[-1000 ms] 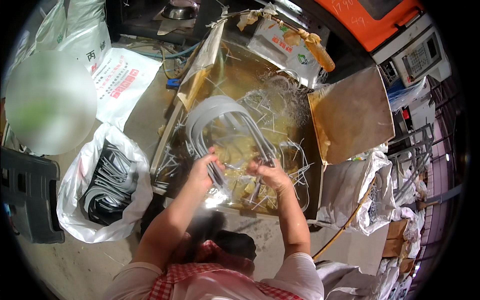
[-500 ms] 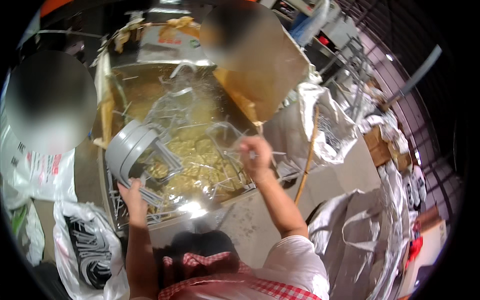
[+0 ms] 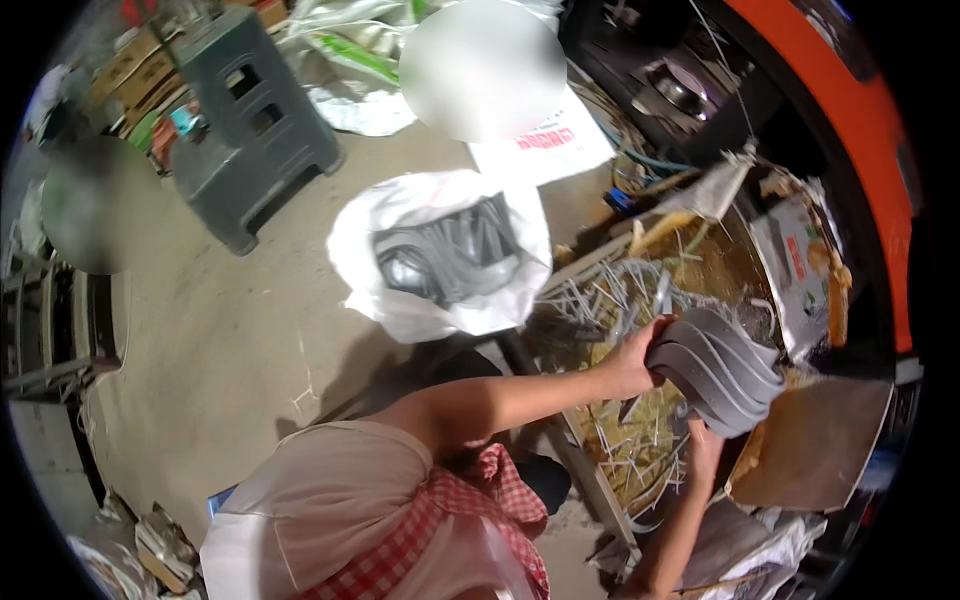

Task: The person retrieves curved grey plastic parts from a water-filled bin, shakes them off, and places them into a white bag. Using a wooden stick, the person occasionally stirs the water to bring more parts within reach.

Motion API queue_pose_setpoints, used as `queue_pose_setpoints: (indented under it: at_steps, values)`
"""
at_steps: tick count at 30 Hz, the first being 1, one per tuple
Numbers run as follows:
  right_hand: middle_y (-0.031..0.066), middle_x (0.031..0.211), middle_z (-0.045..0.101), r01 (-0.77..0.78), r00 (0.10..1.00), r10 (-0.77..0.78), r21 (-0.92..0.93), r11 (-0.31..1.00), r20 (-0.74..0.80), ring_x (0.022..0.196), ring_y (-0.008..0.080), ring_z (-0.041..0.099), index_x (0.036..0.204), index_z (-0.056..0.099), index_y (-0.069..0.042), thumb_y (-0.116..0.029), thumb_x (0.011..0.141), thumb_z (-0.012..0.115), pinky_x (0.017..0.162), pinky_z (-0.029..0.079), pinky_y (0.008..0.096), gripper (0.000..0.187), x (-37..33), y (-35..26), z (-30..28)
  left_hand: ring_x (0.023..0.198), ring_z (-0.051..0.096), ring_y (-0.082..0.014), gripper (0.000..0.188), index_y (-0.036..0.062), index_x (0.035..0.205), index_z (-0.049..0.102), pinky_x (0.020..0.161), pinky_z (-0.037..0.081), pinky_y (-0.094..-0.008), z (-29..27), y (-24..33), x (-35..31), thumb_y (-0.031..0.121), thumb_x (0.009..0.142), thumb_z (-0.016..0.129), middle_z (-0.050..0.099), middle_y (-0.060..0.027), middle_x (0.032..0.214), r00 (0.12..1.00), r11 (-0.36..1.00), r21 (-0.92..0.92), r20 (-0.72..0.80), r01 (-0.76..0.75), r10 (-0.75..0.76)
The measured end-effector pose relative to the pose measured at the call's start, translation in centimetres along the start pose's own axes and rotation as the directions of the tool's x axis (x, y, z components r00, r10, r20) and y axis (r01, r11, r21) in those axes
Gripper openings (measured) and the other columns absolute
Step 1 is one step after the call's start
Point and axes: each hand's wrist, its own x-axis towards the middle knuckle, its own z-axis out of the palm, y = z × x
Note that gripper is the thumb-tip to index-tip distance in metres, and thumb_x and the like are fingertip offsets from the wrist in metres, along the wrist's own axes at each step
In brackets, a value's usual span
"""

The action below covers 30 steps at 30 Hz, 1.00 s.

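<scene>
A nested stack of curved grey plastic pieces point(image 3: 718, 372) is held between my two hands over a shallow bin. My left hand point(image 3: 637, 362) closes on the near-left end of the stack, its fingers partly hidden behind the pieces. At the lower edge, my right hand point(image 3: 703, 446) grips the stack from below, with its fingertips largely covered. Under them, the bin point(image 3: 597, 470) has a yellowish bottom strewn with thin grey plastic sprues point(image 3: 600, 300). Left of the bin, an opened white sack point(image 3: 365, 235) contains similar curved grey pieces point(image 3: 450, 255).
A dark grey step stool point(image 3: 250, 130) stands on the floor at the far left. Beyond the sack lies a white printed bag point(image 3: 545, 150). A brown board point(image 3: 815, 440) leans at the bin's right, above another white sack point(image 3: 765, 550). An orange frame point(image 3: 865, 150) curves along the right.
My view has turned left, bringing the sack and stool to the middle. My right hand, earlier apart from the stack over the bin, now holds it together with my left.
</scene>
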Motion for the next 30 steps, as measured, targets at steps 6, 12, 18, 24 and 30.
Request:
queue_pose_setpoints:
  at_steps: [6,12,18,24,30]
  values:
    - [0.0055,0.083,0.057,-0.101,0.994,0.069,0.439,0.893,0.087,0.063,0.0095,0.051,0.102,0.053,-0.003,-0.014,0.084,0.054,0.05,0.04,0.0219,0.022,5.5,-2.9,17.3,0.111,0.049,-0.0205,0.073,0.0019,0.13,0.035,0.094,0.039,-0.0297,-11.5,4.5,-1.5,-0.006,0.064,0.066,0.05,-0.014,0.121,0.971,0.952,0.303,-0.208,-0.05,0.118]
    - [0.004,0.079,0.055,-0.114,0.993,0.101,0.559,0.821,0.054,0.062,0.0106,0.052,0.1,0.053,-0.003,-0.008,0.081,0.054,0.047,0.041,0.0248,0.02,5.7,-9.3,29.7,0.112,0.049,-0.0298,0.083,0.0041,0.134,0.028,0.094,0.038,-0.0342,-22.5,9.0,-0.3,0.021,0.066,0.073,0.048,-0.0225,0.122,0.994,0.768,0.64,-0.069,-0.019,0.081]
    - [0.0084,0.083,0.059,-0.196,0.907,-0.099,0.619,0.76,0.408,0.071,0.0169,0.057,0.098,0.053,0.002,-0.013,0.073,0.065,0.06,0.047,0.0294,0.032,2.9,-14.1,33.5,0.101,0.057,-0.0261,0.056,0.0035,0.122,0.047,0.083,0.045,-0.0317,-30.8,8.7,1.2,0.004,0.07,0.067,0.06,-0.0183,0.106,0.94,0.782,0.619,-0.307,0.077,0.15]
    - [0.0141,0.077,0.062,0.735,0.345,-0.422,0.038,0.677,0.839,0.074,0.027,0.06,0.084,0.06,-0.003,-0.013,0.069,0.066,0.071,0.046,0.0341,0.019,0.7,-8.3,30.5,0.099,0.058,-0.0238,0.052,0.0051,0.12,0.05,0.082,0.045,-0.0306,-30.9,7.7,2.2,-0.002,0.07,0.061,0.061,-0.0154,0.105,0.95,0.925,0.367,-0.311,0.098,0.023]
    - [0.0062,0.068,0.061,0.772,0.494,-0.553,-0.046,0.634,0.671,0.068,0.0227,0.059,0.076,0.061,-0.009,-0.004,0.065,0.058,0.063,0.044,0.0333,0.013,-0.5,-14.5,28.5,0.098,0.057,-0.0316,0.044,0.0064,0.11,0.057,0.083,0.044,-0.034,-33.2,5.6,4.7,0.0,0.067,0.059,0.06,-0.0162,0.103,0.912,0.456,0.889,0.212,-0.032,-0.35]
